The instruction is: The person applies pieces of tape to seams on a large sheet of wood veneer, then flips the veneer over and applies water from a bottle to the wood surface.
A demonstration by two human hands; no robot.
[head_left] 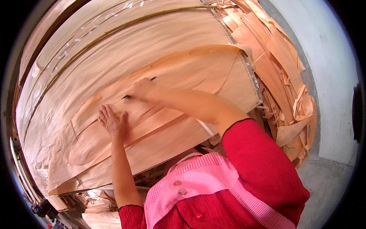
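Veneer spread out, its far edge apparently unfinished; right hand fingers wrapped round dark tool, left hand flat on veneer, fingers splayed, grasping nothing.

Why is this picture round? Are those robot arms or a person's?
They're a person's: two bare hands, no robot. The picture comes from a camera worn on the person's head, looking down. Its very wide lens makes the view round and bends straight edges. That's why you see the red sleeves and pink apron from above. In front lie big, thin, wood-coloured sheets. The left hand rests on them, fingers spread. The right hand has its grip closed around a thin dark thing, too blurred to name. On the right is a heap of loose strips.
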